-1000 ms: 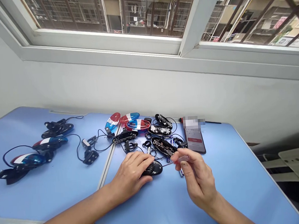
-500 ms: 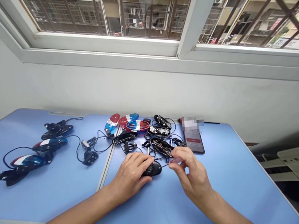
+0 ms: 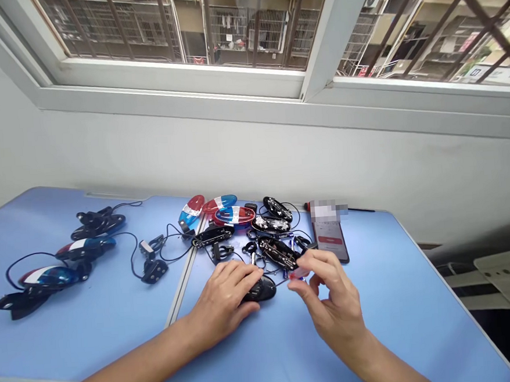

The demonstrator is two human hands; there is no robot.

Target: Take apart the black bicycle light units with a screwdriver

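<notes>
My left hand point(image 3: 227, 292) is closed over a black oval light housing point(image 3: 267, 289), pressing it against the blue table; its fingers hide much of the housing. In my right hand point(image 3: 332, 290) is a small screwdriver point(image 3: 297, 274) with a clear and red handle, pinched between thumb and fingers. Its thin shaft points left to the right end of the housing; I cannot make out whether the tip sits in a screw. Just behind the hands lies an open black housing point(image 3: 278, 252) with bare inner parts.
Red, white and blue oval covers point(image 3: 234, 215) and more open black housings point(image 3: 271, 223) lie at the back. A phone point(image 3: 330, 238) is at the back right. Wired bicycle lights point(image 3: 49, 276) and a black button unit point(image 3: 154, 270) lie to the left. A seam point(image 3: 183, 286) divides the tables.
My right hand's fingers have shifted slightly around the screwdriver handle, so its red part shows more. The left hand and the housing stay in place.
</notes>
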